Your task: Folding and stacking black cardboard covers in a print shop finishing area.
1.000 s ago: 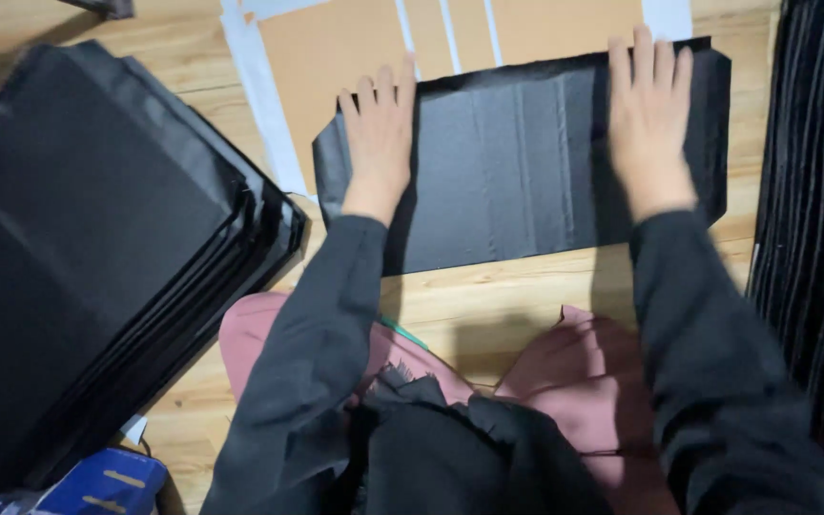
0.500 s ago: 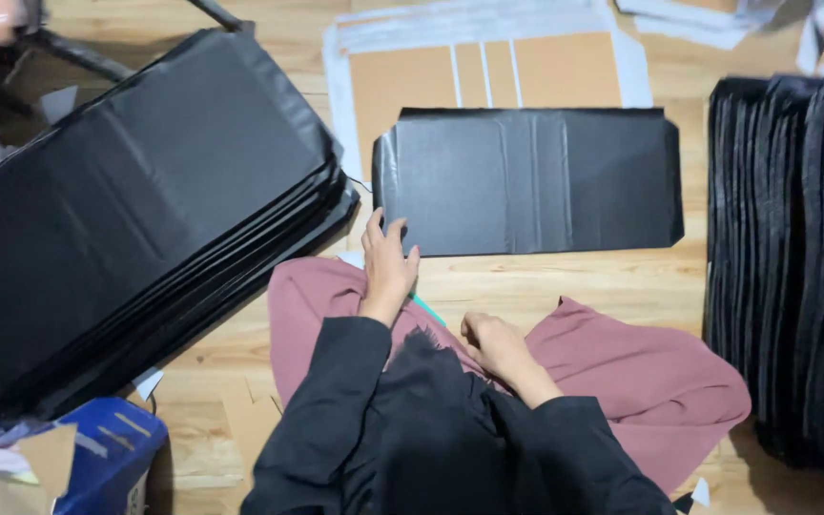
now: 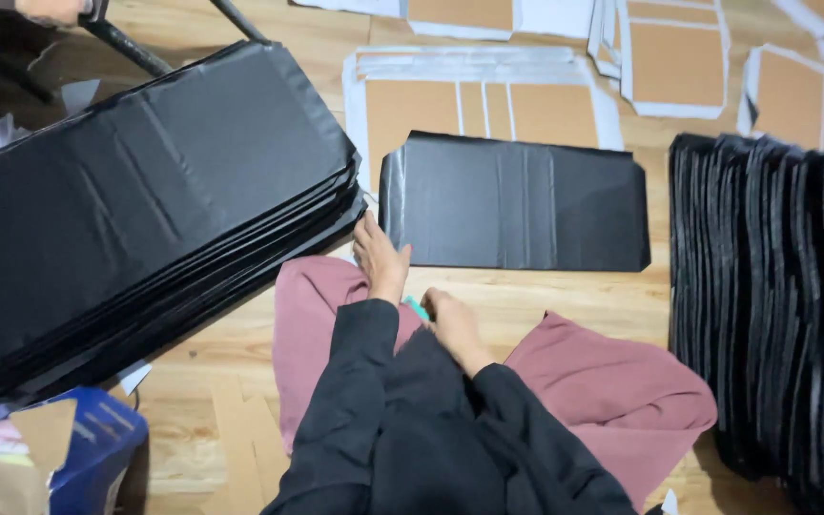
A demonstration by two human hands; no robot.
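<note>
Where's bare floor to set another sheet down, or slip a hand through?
Bare wood floor runs between the flat black sheet and the pink lap. Crowded: the black stack on the left, the upright black sheets on the right, cardboard pieces beyond.

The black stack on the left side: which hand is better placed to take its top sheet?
Probably the left hand: it rests beside the near corner of the black stack. The right hand lies farther away, in the lap by something green.
</note>
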